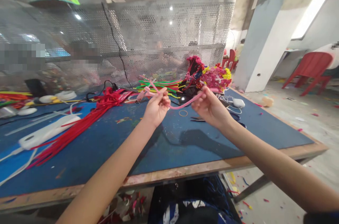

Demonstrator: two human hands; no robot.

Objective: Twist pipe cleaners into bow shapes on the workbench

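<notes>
A pink pipe cleaner (pixel 183 106) sags in a shallow curve between my two hands, above the blue table top. My left hand (pixel 158 107) pinches it between thumb and fingers, and part of the pink stem sticks out beyond that hand with a loop or crossing in it. Its other side is pinched in my right hand (pixel 209 106), near the fingertips. Below the stem lies a thin rubber band (pixel 183 113). Scissors (pixel 198 119) rest on the table under my right hand, which partly hides them.
Red pipe cleaners (pixel 76 132) lie at left beside a white power strip (pixel 49 132). Green and yellow pipe cleaners (pixel 159 84) and a pink-and-yellow fuzzy bunch (pixel 217 77) are at the back, before a perforated metal screen (pixel 169 36). A white charger (pixel 238 102) sits at right.
</notes>
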